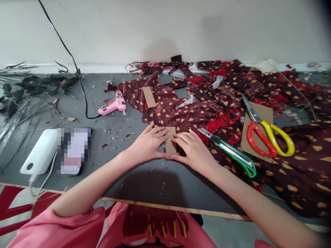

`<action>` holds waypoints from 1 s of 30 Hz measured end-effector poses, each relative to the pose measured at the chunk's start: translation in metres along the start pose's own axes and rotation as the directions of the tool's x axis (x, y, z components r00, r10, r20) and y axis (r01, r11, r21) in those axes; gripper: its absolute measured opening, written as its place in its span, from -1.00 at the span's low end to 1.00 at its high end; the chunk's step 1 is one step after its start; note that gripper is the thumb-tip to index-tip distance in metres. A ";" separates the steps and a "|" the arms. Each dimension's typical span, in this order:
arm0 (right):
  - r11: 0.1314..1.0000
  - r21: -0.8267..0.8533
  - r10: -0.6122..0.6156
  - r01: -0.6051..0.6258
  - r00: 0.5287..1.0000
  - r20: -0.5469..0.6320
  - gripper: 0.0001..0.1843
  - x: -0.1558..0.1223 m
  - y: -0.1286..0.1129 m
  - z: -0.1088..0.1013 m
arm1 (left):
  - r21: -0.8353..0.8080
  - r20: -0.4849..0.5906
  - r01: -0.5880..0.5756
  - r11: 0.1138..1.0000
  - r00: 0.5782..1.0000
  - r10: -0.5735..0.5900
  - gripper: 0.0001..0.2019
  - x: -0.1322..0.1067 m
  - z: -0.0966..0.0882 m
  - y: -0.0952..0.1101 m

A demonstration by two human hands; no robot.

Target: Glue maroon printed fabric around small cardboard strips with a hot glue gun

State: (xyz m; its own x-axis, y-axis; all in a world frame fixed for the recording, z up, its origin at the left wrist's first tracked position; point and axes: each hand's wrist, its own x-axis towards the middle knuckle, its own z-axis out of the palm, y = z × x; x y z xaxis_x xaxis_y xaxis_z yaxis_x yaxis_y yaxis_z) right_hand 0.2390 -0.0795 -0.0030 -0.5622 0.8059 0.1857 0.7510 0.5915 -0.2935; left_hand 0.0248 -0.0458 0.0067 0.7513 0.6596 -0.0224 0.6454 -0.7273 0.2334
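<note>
A small brown cardboard rectangle (pixel 171 143) lies at the table's front middle, on the edge of maroon cloth with a yellow leaf-like print (pixel 178 112). My left hand (pixel 149 140) rests along its left side, palm down, fingers stretched out, fingertips at its edge. On the opposite side, my right hand (pixel 192 148) lies with fingers spread, their tips and the thumb touching the cardboard. Whether cloth is pinched under the fingertips is hidden. Just right of my right hand is a green utility knife (pixel 230 151) with its blade out. Another cardboard strip (pixel 149 97) lies farther back on the cloth.
Scissors with red and yellow handles (pixel 267 132) lie on a larger cardboard piece (pixel 261 113) at right. A pink glue gun (pixel 113 106) with a black cord sits back left. A white power bank (pixel 40 151) and phone (pixel 74 151) lie left. Red threads (pixel 222 120) and scraps are scattered.
</note>
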 end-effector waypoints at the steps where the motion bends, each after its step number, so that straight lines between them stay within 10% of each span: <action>1: 1.000 -0.004 -0.007 0.007 1.000 0.000 -0.55 0.000 0.000 0.000 | -0.002 0.003 -0.003 1.000 1.000 0.003 -0.34 0.000 0.000 0.000; 16: 0.915 0.306 0.266 -0.264 0.963 0.036 -0.55 -0.018 -0.018 0.009 | -0.082 -0.021 0.068 0.994 0.997 -0.070 -0.28 -0.009 0.008 0.002; 30: 0.506 0.773 0.490 -0.383 0.865 0.108 -0.70 -0.010 -0.034 0.000 | -0.128 -0.099 -0.024 0.991 0.995 0.011 -0.35 -0.011 0.017 0.000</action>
State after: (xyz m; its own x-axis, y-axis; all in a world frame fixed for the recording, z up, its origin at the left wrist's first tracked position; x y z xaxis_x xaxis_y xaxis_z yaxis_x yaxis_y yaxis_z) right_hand 0.2187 -0.1076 0.0055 -0.1558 0.9842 -0.0844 0.3272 -0.0292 -0.9445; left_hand 0.0189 -0.0567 -0.0090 0.7415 0.6667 0.0763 0.6041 -0.7127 0.3566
